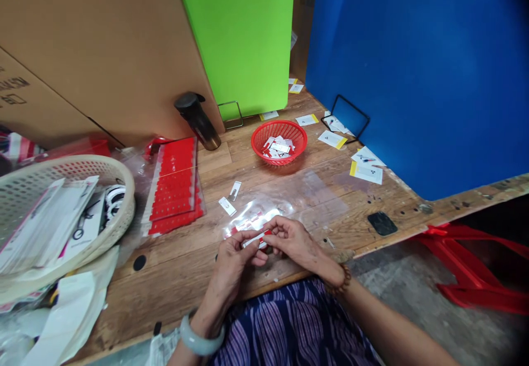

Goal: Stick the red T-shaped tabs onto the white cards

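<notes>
I am holding a small white-and-red piece (253, 240) between both hands, near the close edge of the bench (177, 267). My left hand (234, 257) is pinching one end between thumb and fingers, and my right hand (295, 243) is gripping the other, both narrow around it; I am probably using two grips because something so slight and flat would twist in one. The piece is lying right at my fingertips, touching both hands.

Clear plastic (316, 190) is spreading flat just beyond my hands, with red and white bits showing at its near end; I cannot tell whether they are under or on it. Two loose cards (227, 206) are lying beyond my left hand, well apart from the red basket (300, 144). That basket is standing farther forward, its wall seemingly stopping a heap of white pieces (281, 147) from scattering. Red sheets (172, 176) are lying stacked to my left, probably for easy reach.
</notes>
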Demonstrator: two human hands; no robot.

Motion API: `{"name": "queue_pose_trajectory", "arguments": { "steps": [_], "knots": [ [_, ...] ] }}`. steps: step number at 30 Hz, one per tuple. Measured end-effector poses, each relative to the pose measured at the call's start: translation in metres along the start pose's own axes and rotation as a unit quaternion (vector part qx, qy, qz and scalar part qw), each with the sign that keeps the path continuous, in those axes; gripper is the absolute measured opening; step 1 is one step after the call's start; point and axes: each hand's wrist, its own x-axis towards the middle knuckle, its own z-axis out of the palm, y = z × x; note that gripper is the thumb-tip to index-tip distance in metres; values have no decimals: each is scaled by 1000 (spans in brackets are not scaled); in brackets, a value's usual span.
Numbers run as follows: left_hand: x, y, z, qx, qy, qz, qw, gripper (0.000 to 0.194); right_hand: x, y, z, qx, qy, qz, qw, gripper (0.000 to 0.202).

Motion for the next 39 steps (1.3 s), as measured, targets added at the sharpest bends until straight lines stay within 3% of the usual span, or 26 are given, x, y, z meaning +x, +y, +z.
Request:
{"name": "queue_pose_trajectory", "arguments": {
  "steps": [11,14,20,26,29,32,35,39],
  "knots": [
    [-3,6,-5,36,-11,12,999,40,7,1,-7,73,-63,46,994,33],
    [-2,8,-7,34,-6,13,999,41,6,0,-4,72,-67,48,994,38],
    [-1,5,-7,35,0,17,999,41,7,-4,0,23,-43,42,998,30],
    [4,1,-6,-64,5,25,998,48,20,-6,-9,64,-68,66,993,27],
    [6,0,-11,-118,31,46,991,52,37,-16,-23,135,6,47,990,25],
    [10,-6,-17,-127,45,50,990,49,58,-28,-38,222,117,-31,967,24],
    [16,-18,-20,-115,45,29,992,49,79,-30,-38,111,142,-125,976,20],
    [20,-28,-21,-113,49,32,992,51,103,-21,-12,-126,73,-166,975,22]
  ]
}}
